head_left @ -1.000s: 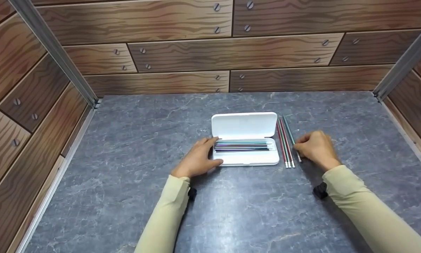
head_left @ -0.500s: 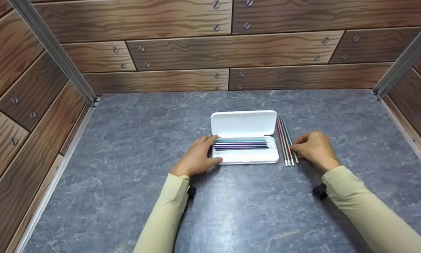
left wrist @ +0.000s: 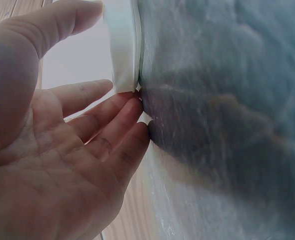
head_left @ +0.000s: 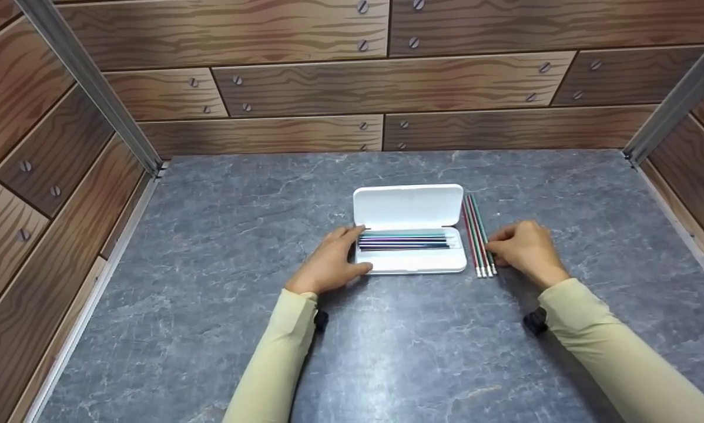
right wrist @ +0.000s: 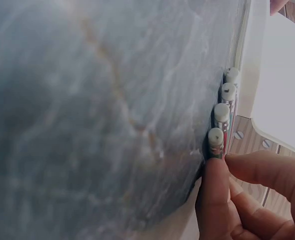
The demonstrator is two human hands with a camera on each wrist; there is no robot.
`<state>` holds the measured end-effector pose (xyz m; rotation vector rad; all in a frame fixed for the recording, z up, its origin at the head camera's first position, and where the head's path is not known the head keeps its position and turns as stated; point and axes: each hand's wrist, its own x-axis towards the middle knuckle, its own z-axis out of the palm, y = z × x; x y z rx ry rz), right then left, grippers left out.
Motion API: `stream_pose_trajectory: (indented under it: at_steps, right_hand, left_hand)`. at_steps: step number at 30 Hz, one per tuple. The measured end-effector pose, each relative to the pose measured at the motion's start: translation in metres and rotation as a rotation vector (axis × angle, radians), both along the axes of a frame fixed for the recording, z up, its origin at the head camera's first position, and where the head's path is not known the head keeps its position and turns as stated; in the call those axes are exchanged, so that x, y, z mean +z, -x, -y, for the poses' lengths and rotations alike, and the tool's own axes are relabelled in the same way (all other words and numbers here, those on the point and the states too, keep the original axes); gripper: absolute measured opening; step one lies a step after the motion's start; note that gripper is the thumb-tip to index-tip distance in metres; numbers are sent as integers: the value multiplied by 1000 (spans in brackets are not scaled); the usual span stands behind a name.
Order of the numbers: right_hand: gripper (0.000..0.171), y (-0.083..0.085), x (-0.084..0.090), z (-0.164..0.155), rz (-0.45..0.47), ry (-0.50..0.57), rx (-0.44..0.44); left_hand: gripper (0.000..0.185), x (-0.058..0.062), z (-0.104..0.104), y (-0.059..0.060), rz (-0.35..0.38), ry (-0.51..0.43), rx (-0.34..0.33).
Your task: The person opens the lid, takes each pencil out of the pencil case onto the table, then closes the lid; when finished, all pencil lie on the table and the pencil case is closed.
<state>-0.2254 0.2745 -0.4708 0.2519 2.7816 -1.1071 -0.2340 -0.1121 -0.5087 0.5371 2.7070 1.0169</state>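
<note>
A white pencil case [head_left: 411, 262] lies with its lid up, and several dark, purple and teal pencils [head_left: 405, 241] lie side by side in its tray. My left hand [head_left: 328, 264] holds the case's left end between thumb and fingers; in the left wrist view the fingertips [left wrist: 130, 107] touch its corner. Right of the case, several red and green pencils [head_left: 476, 241] form a close row, white eraser ends toward me. My right hand [head_left: 529, 249] pinches the outermost green pencil [right wrist: 216, 140] near its eraser, thumb on one side. Its far end lies on the table.
A grey marbled table [head_left: 240, 205] carries everything. Wood-patterned walls [head_left: 299, 88] close it in at the back and both sides, with metal posts [head_left: 87, 88] at the back corners.
The green pencil in my right hand has shifted left, from slightly apart and slanted to alongside the row. My right hand moved slightly left with it; the left hand stayed on the case.
</note>
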Motion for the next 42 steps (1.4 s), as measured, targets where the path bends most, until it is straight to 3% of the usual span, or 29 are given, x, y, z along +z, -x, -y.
stream_pose_trajectory:
  at_steps: [3, 6, 9, 11, 16, 19, 24, 32, 39, 42]
  right_hand:
    - [26, -1, 1, 6, -138, -72, 31]
    - [17, 0, 0, 17, -323, -94, 112]
    - [15, 6, -2, 32, -441, -11, 235]
    - [17, 11, -3, 42, -475, 36, 309]
    - [19, 20, -8, 59, -432, 59, 471]
    - [18, 23, -10, 65, -371, 30, 532]
    - [20, 26, -9, 71, -319, -37, 579]
    - [17, 27, -6, 78, -333, -100, 624]
    - [17, 25, -4, 83, -390, -193, 670]
    - [16, 23, -3, 85, -425, -232, 682]
  left_hand:
    - [86, -6, 1, 3, -23, 12, -5]
    - [85, 2, 0, 1, -5, 6, -9]
    - [86, 4, 1, 0, 2, -12, -7]
    - [88, -1, 1, 2, 2, -13, -3]
    - [89, -16, 0, 6, -24, 5, -6]
    - [88, -11, -1, 3, -22, 2, -7]
    - [87, 3, -1, -2, -2, -14, -6]
    - [89, -7, 1, 4, -19, -1, -2]
    - [84, 18, -4, -9, 29, 10, 9]
    - [83, 21, -6, -11, 40, 32, 15]
